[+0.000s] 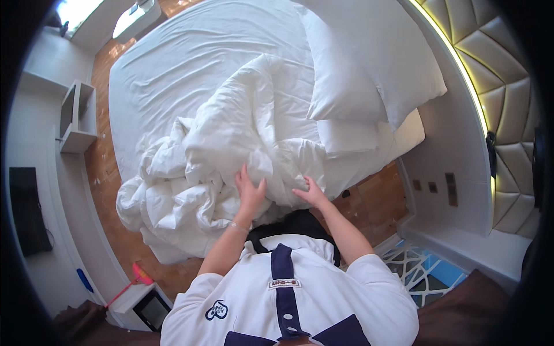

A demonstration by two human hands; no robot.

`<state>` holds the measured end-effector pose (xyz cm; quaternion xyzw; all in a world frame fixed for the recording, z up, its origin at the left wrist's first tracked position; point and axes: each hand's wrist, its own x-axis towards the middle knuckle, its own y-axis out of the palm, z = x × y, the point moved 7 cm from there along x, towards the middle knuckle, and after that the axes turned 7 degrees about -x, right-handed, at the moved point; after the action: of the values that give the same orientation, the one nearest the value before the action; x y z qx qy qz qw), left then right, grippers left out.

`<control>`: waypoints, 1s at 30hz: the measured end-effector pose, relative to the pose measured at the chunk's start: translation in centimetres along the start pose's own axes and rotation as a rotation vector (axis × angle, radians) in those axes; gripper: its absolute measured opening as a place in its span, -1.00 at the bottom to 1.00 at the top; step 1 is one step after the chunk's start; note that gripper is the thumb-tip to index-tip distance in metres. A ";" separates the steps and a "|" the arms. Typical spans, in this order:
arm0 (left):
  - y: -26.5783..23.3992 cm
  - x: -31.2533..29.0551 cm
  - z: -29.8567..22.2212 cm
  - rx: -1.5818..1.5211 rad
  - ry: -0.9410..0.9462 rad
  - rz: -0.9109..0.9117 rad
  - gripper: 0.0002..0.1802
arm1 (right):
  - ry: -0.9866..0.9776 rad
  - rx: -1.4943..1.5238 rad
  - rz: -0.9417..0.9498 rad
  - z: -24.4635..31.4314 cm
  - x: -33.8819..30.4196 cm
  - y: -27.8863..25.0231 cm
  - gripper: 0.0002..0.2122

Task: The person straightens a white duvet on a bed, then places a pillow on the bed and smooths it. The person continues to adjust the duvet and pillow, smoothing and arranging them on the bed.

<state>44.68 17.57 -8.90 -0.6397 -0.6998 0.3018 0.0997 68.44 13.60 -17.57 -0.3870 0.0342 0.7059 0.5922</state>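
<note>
A rumpled white duvet (231,127) lies in a loose heap on the near part of the bed, one fold rising to a peak toward the middle. My left hand (251,193) is at the duvet's near edge, thumb and fingers apart, the fingertips against the cloth. A little to the right, my right hand (311,192) reaches the same edge with thumb and fingers spread. Neither hand visibly grips the fabric. Beneath the heap, a creased white fitted sheet (167,63) covers the mattress.
White pillows (404,63) are stacked at the right, beside a padded headboard wall (496,75) with a light strip. Wooden floor (375,199) surrounds the bed. At left are a wall shelf (78,118) and a dark screen (29,210); a small white cabinet (130,308) stands lower left.
</note>
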 end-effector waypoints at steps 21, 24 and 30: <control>0.3 -0.1 -3.2 -0.225 0.308 -0.003 -0.40 | -0.337 0.801 0.336 26.4 -1.8 -0.8 -0.77; -3.0 3.5 -2.9 -0.341 0.337 0.035 -0.56 | -0.631 0.988 0.342 31.2 -1.1 -4.3 -0.72; -14.7 7.4 -10.3 -0.731 0.206 -0.107 -0.69 | -0.732 0.326 -0.115 22.6 -1.5 -4.1 -0.44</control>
<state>36.60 27.67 5.63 -0.6228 -0.7798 -0.0394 -0.0497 60.58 25.05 0.76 -0.0124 -0.0892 0.7480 0.6576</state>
